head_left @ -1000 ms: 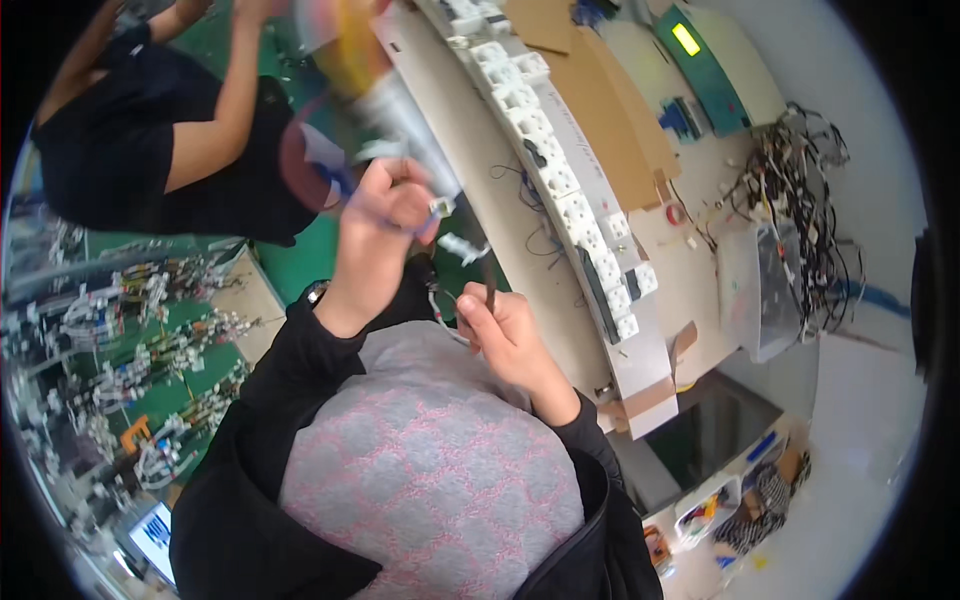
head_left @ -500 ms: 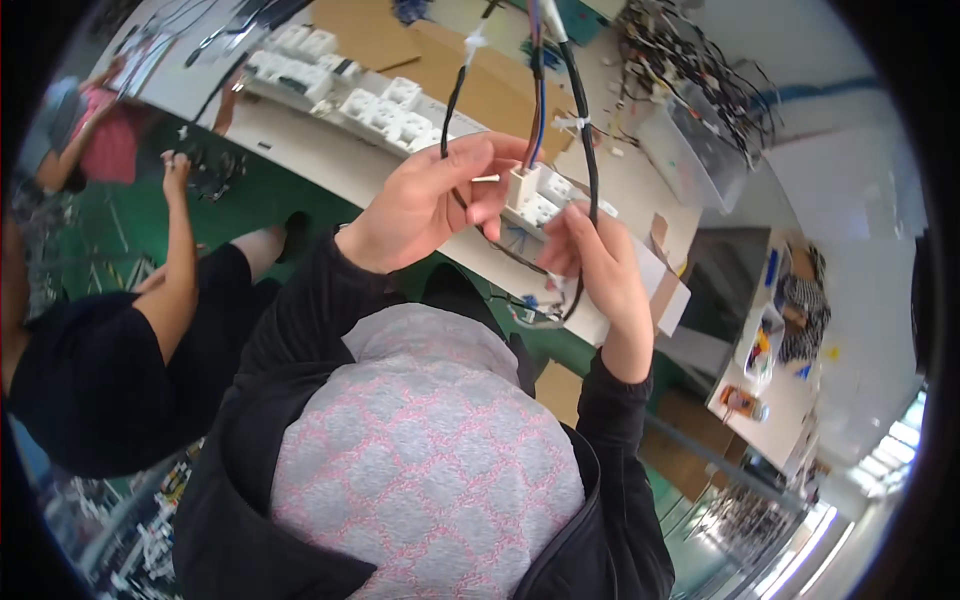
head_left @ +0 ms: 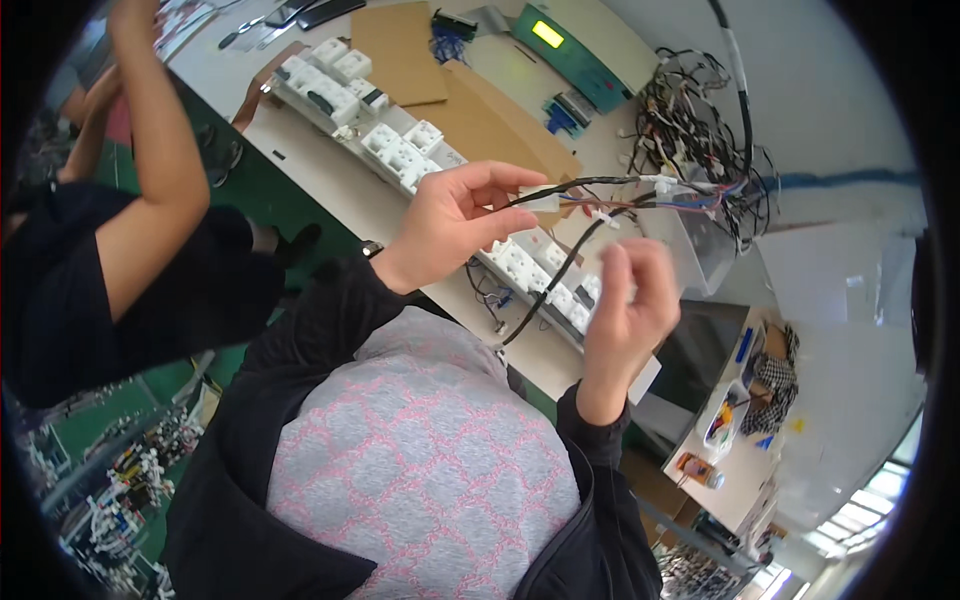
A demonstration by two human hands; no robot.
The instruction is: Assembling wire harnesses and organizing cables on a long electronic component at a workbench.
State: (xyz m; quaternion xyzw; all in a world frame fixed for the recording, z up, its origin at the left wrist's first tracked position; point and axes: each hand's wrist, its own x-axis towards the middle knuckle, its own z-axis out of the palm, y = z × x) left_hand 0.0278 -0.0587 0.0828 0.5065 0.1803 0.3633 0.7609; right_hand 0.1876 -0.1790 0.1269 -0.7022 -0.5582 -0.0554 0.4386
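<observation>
My left hand (head_left: 450, 222) pinches a white plug connector (head_left: 541, 198) at the end of a wire harness, thumb below and fingers above. From it the harness's bundled wires (head_left: 620, 190), black, brown and blue, run right and then bend upward as a thick dark cable (head_left: 742, 100). A separate black cable branch (head_left: 575, 255) hangs down past the board. My right hand (head_left: 638, 305) is raised just right of that branch, blurred, its thumb apart from its curled fingers and nothing visible between them.
Beneath my hands a long board of white sockets (head_left: 400, 158) crosses the table. Cardboard (head_left: 400, 50) and a green device with a lit display (head_left: 570, 55) lie behind it. Tangled cables (head_left: 690, 120) heap over a clear bin (head_left: 695, 245) at right. Another person's arm (head_left: 155, 130) is at left.
The harness has swung from upright to lying toward the right. My right hand has come away from the cable and moved right. My view has shifted, and the other person's arm is raised.
</observation>
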